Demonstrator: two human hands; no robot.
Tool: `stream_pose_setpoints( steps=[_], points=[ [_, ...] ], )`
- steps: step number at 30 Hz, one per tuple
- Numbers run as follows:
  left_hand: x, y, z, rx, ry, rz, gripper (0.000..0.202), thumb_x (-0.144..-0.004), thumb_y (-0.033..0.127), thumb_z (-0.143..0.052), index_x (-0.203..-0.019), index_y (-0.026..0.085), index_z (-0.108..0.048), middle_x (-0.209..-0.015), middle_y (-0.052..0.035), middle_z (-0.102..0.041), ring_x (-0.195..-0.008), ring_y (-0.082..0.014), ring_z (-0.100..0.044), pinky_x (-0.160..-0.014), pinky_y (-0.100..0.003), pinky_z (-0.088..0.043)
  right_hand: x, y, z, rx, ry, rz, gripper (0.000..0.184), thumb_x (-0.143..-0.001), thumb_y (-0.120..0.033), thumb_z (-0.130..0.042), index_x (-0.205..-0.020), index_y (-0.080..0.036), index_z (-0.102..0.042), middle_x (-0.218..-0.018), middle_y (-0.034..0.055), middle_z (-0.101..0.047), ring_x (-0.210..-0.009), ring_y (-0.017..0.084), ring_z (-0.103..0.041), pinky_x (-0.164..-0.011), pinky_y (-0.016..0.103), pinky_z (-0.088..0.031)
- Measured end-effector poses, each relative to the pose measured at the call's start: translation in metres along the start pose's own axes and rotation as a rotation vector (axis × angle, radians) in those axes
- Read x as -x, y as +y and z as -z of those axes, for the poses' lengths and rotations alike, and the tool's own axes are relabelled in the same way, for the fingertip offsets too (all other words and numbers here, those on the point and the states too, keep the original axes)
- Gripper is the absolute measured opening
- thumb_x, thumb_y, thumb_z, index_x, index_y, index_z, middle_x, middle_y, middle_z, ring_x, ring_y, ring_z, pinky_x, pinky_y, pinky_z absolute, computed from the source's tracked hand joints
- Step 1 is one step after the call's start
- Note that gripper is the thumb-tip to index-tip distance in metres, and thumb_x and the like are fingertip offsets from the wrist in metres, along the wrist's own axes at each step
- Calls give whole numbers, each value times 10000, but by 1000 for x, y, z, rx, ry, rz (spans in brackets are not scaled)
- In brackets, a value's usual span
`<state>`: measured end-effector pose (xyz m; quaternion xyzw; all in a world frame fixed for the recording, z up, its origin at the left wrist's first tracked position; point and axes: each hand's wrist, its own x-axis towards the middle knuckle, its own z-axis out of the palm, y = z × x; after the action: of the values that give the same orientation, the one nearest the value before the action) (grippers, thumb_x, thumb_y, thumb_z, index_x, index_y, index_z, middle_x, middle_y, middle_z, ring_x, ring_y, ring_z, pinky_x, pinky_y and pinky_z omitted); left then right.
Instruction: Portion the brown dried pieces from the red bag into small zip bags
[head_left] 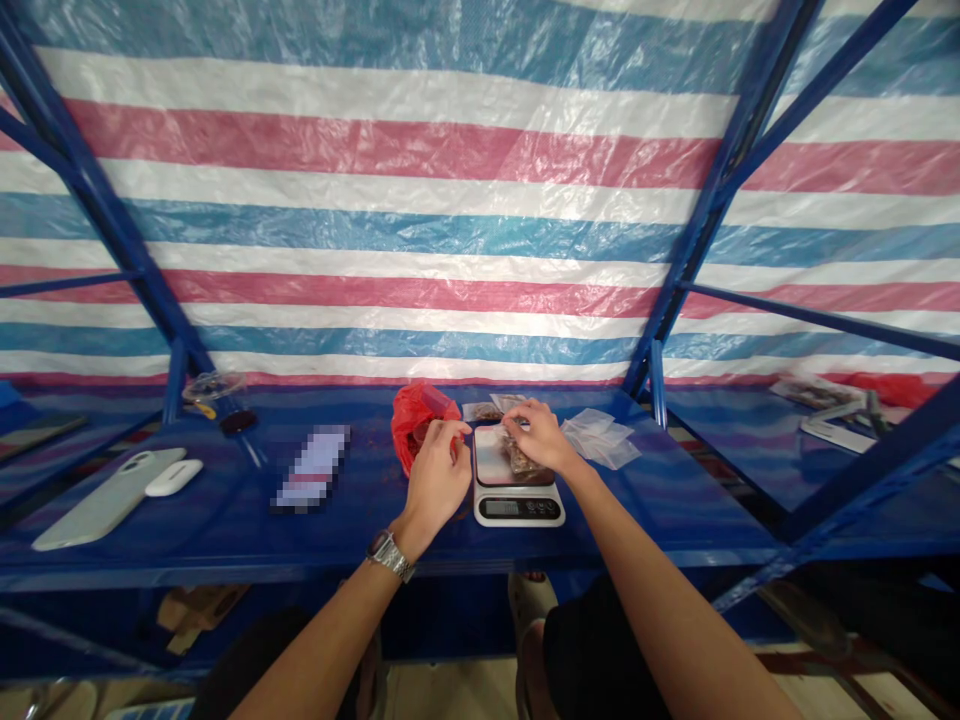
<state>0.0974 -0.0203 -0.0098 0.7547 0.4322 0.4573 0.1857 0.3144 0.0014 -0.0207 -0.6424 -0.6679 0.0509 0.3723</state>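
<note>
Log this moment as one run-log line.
left hand: beside red plastic bag | right hand: at clear bag of brown pieces on digital kitchen scale | nearby: loose clear bags

Single head-worn camera, facing forward and down, close above left hand (435, 482), right hand (541, 437), blue shelf (225, 540).

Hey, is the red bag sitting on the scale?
No, the red bag sits on the blue shelf to the left of the scale.
</note>
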Motion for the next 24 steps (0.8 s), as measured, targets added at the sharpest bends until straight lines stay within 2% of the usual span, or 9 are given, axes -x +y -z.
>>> stream_pose_setpoints(
  steps=[3,5,9,12,15,19,24],
  points=[
    [0,5,-5,97,-15,44,210,-948,245,-509,-1091,209,-659,-1069,-71,-681,-816,-196,-636,-839,-357,-500,1,-13,4,-210,70,82,169,-918,-267,-586,-881,-223,-745,-980,70,-684,-998,247,-617,-930,410,-451],
    [-1,5,-10,241,-49,103,280,-947,359,-556,-1151,194,-654,-1026,-69,-711,-723,-180,-626,-773,-340,-511,3,-28,6,-340,92,152,156,-920,-284,-586,-891,-226,-728,-985,65,-678,-979,227,-621,-864,368,-482],
    [-9,0,-20,593,-143,171,372,-926,459,-578,-1124,160,-680,-950,-75,-751,-800,-209,-691,-778,-326,-543,9,-59,9,-449,101,264,131,-905,-283,-613,-912,-242,-736,-993,60,-669,-968,208,-617,-792,326,-499],
    [-16,-5,-20,709,-112,179,375,-928,471,-569,-1101,163,-693,-1020,-85,-763,-916,-229,-713,-870,-348,-553,10,-69,6,-546,146,185,192,-896,-311,-622,-1046,-250,-726,-1081,64,-666,-914,190,-630,-779,325,-513],
    [-20,-7,-16,660,-66,141,367,-944,461,-556,-1129,175,-692,-1084,-93,-760,-979,-238,-710,-940,-374,-538,8,-66,1,-685,155,44,279,-859,-345,-649,-1113,-236,-684,-1008,51,-688,-849,189,-648,-782,339,-522],
    [-21,-5,-13,589,-75,72,345,-957,450,-550,-1125,183,-691,-1081,-94,-756,-1005,-240,-702,-983,-388,-518,5,-62,-4,-796,156,1,268,-821,-382,-684,-1036,-223,-665,-887,29,-684,-833,200,-656,-787,341,-518],
    [-20,-1,-15,682,-95,146,408,-929,520,-590,-1132,177,-677,-1033,-88,-761,-966,-241,-708,-900,-367,-546,5,-64,-7,-861,221,16,218,-821,-396,-671,-937,-241,-570,-817,-5,-635,-734,171,-618,-686,298,-488]
  ],
)
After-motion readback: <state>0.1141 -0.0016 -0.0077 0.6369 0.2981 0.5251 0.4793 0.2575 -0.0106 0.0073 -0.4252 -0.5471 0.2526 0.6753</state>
